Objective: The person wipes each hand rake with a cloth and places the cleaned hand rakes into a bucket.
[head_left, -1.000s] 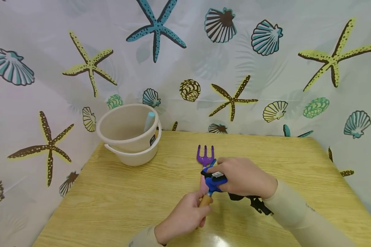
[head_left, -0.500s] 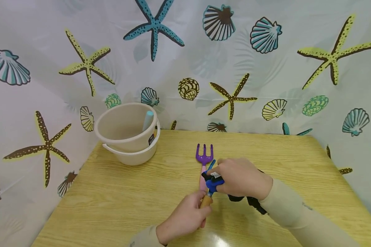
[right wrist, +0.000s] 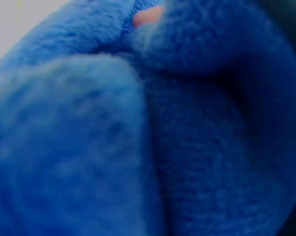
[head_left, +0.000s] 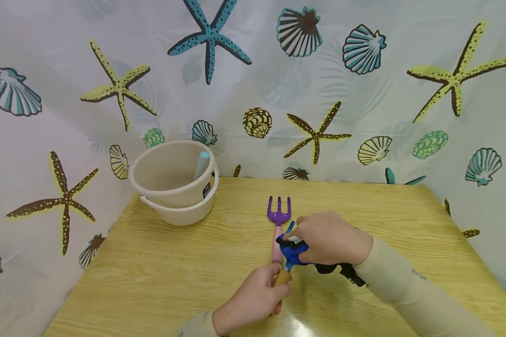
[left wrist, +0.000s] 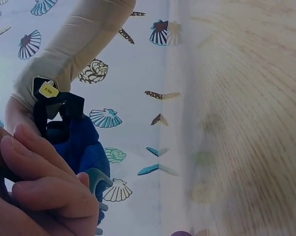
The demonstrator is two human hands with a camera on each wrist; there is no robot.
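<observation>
My left hand [head_left: 257, 295] grips the wooden handle [head_left: 281, 278] of a small hand rake with a blue metal head. My right hand [head_left: 331, 238] holds a fluffy blue cloth [head_left: 295, 255] bunched around that head, which is mostly hidden. Bluish tines [left wrist: 102, 206] poke out beside the cloth in the left wrist view. Folds of the cloth [right wrist: 197, 137] fill the right wrist view, with one fingertip [right wrist: 148, 16] showing. Just beyond the hands lies a purple hand fork [head_left: 279, 216] with a pink handle, its lower end behind my left hand.
Nested cream buckets [head_left: 174, 213] with a white carrying handle stand at the back left. A light-blue handle [head_left: 202, 164] leans inside the upper one. The wooden table [head_left: 185, 262] meets a curtain [head_left: 236, 93] printed with shells and starfish.
The cloth and my right hand have shifted slightly over the rake head. My left hand keeps its grip on the handle, and the purple fork stays in place on the table.
</observation>
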